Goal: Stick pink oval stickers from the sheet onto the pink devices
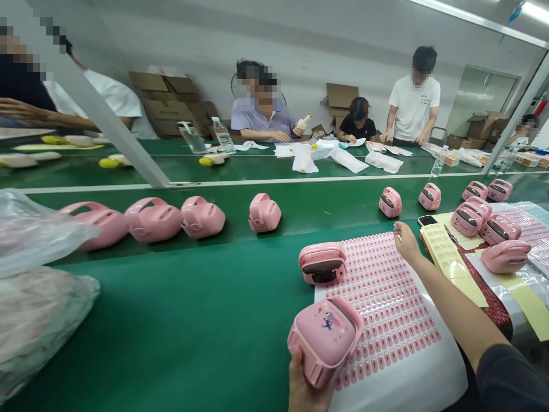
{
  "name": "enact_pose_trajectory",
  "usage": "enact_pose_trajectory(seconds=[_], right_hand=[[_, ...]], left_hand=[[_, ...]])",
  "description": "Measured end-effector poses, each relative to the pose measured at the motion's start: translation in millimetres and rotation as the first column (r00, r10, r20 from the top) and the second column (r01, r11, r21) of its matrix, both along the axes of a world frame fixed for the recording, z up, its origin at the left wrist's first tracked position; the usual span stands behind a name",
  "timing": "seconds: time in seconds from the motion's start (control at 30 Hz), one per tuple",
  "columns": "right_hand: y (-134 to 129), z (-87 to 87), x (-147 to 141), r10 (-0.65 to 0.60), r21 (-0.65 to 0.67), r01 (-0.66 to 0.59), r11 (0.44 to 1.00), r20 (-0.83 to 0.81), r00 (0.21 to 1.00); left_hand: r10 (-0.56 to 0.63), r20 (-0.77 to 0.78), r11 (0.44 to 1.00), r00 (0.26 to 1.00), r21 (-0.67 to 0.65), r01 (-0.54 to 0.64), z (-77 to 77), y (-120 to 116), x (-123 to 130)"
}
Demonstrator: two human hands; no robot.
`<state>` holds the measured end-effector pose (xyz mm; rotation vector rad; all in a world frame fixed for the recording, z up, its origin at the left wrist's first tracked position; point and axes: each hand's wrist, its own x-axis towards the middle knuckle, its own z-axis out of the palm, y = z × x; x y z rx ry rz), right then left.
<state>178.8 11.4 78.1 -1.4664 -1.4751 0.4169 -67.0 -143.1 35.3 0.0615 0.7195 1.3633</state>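
Observation:
My left hand (306, 377) grips a pink plastic device (328, 332) with a carrying handle, its cartoon-printed face turned up toward me. The device is held over the lower left of a white sheet of small pink oval stickers (381, 303). At the sheet's far right corner is my right hand (406, 243), its fingers drawn together; whatever they pinch is too small to make out. Another pink device (322, 262) with a dark front panel stands on the sheet's upper left edge.
Several pink devices (265, 213) line the green belt (326, 206) beyond the mat. More stand at right beside yellow sticker strips (446, 252) and a phone (427, 221). Clear plastic bags (38, 320) lie at left. A slanted metal post (103, 109) rises ahead; co-workers sit and stand across the table.

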Motion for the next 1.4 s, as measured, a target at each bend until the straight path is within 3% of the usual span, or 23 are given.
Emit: enact_pose_trajectory(seconds=[0.07, 0.17, 0.27, 0.43, 0.53, 0.6, 0.67, 0.73, 0.8, 0.9, 1.13, 1.3, 1.4], right_hand=[[30, -3.2, 15, -0.003, -0.034, 0.004, 0.999, 0.015, 1.000], [53, -11.6, 19, 0.034, -0.070, -0.032, 0.997, 0.023, 0.999], [60, -16.4, 16, 0.050, -0.090, -0.049, 0.995, 0.012, 0.999], [55, -7.5, 12, 0.006, -0.093, -0.010, 0.996, -0.048, 0.999], [26, 2.5, -11, -0.011, -0.082, 0.001, 0.997, -0.120, 0.993], [-9, 8.5, -38, 0.058, -0.070, -0.076, 0.995, -0.224, 0.973], [-50, 13.2, -69, 0.224, 0.033, -0.246, 0.969, -0.537, 0.813], [-89, 16.0, -99, 0.271, 0.075, -0.310, 0.948, -0.702, 0.659], [-117, 17.0, -123, 0.233, 0.073, -0.289, 0.954, -0.788, 0.570], [-135, 16.7, -142, 0.206, 0.056, -0.293, 0.954, -0.836, 0.509], [-138, 18.0, -148, 0.213, 0.088, -0.234, 0.968, -0.780, 0.589], [-139, 22.2, -146, 0.260, 0.104, -0.270, 0.957, -0.719, 0.645], [-141, 20.4, -145, 0.250, 0.135, -0.213, 0.968, -0.629, 0.736]], left_hand=[[0.007, 0.069, 1.000, 0.998, 0.000, -0.007, -7.0, 1, -8], [0.028, 0.129, 0.998, 0.991, -0.066, -0.019, -14.7, 3, -16], [0.038, 0.149, 0.994, 0.988, -0.102, -0.023, -17.9, 4, -19], [-0.015, 0.142, 1.000, 0.990, -0.013, 0.017, -22.7, 3, -17], [-0.039, 0.164, 0.999, 0.986, 0.023, 0.036, -28.1, 4, -15], [-0.036, 0.150, 0.989, 0.988, 0.149, 0.013, -28.5, 5, -13], [-0.047, 0.119, 0.954, 0.992, 0.298, 0.010, -23.8, 6, -9], [-0.092, 0.126, 0.931, 0.988, 0.362, 0.040, -15.0, 5, -4], [-0.128, 0.199, 0.940, 0.971, 0.337, 0.055, -5.6, 3, 3], [-0.110, 0.298, 0.960, 0.948, 0.277, 0.025, 3.0, -1, 10], [-0.041, 0.292, 0.974, 0.955, 0.225, -0.027, 5.0, -5, 16], [-0.053, 0.306, 0.974, 0.951, 0.228, -0.019, 10.0, -5, 18], [-0.071, 0.307, 0.969, 0.949, 0.247, -0.007, 14.6, -5, 19]])
